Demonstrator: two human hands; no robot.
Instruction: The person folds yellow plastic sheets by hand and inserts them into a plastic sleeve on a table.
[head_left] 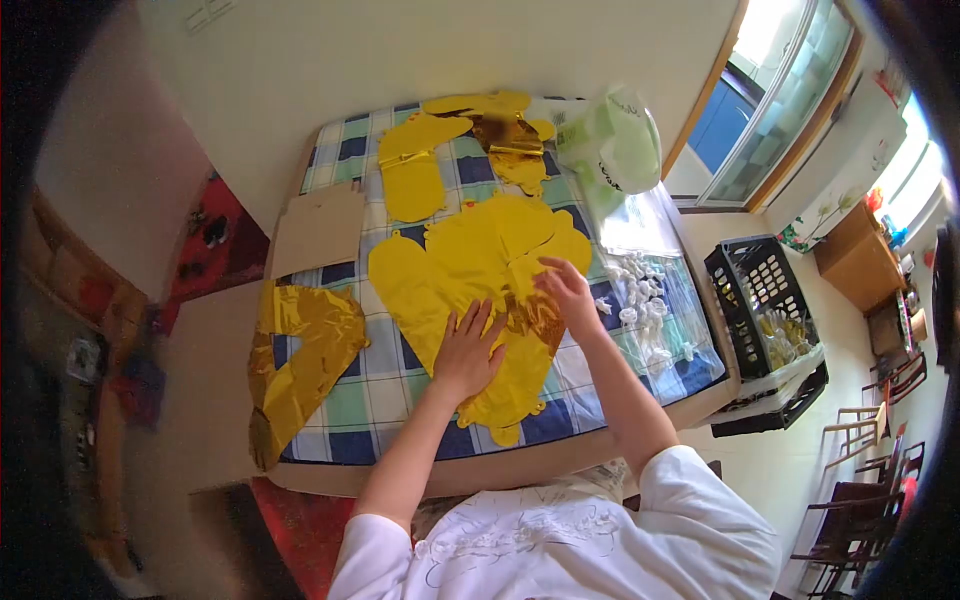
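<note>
A large flat gold foil balloon (470,240) lies spread across the middle of the checked table cover, with crumpled, shiny folds on its right side. My left hand (466,350) rests flat on its lower part, fingers spread. Over the folds on the right is my right hand (568,291), its fingers bent and apart, with nothing visible in them; whether the fingertips touch the foil I cannot make out. Another gold foil piece (305,350) hangs over the table's left edge. More flat gold foil balloons (412,180) lie at the back.
Brown cardboard (318,230) sits at the table's left. A pale green plastic bag (625,150) and clear packaging with white pieces (645,305) occupy the right side. Beyond that edge stands a black crate (762,290) above another black crate with plastic-wrapped contents. Wooden chairs (850,515) are farther right.
</note>
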